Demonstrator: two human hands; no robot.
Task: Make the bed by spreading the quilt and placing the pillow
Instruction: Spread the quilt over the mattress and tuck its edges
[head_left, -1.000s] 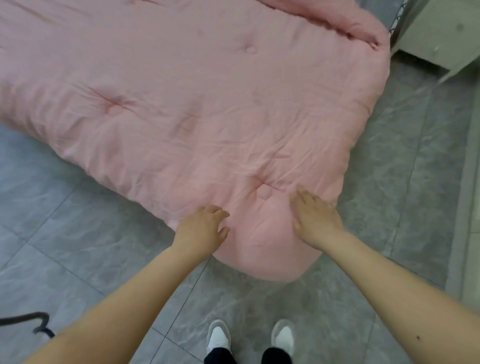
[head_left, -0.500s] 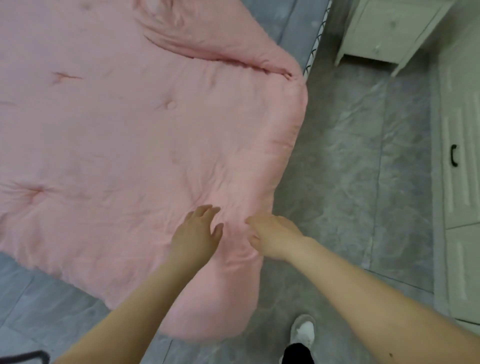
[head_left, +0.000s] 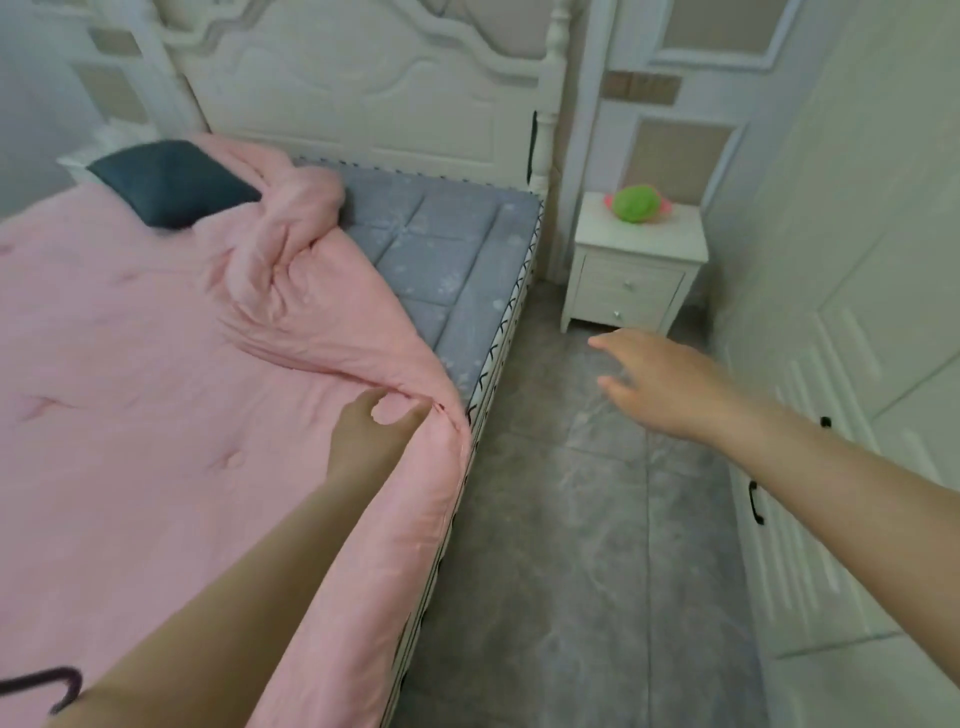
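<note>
A: What has changed since the earlier frame?
B: The view has lifted from the foot of the bed toward the headboard (head_left: 363, 98), and the hands have parted.

A: Left to right, what is shown?
B: The dark pillow (head_left: 171, 182) lies far left on the pink quilt (head_left: 130, 364). The left hand (head_left: 371, 431) pinches the quilt's folded-back edge at the bed's right side. The grey mattress (head_left: 441, 249) lies bare beyond the fold. The right hand (head_left: 660, 384) hangs spread and empty over the floor (head_left: 571, 519), near the nightstand (head_left: 641, 265).

A: What could go wrong?
B: A one-handed pull may bunch the quilt further or drag it off the right edge.

A: Any writing?
B: None is readable.
</note>
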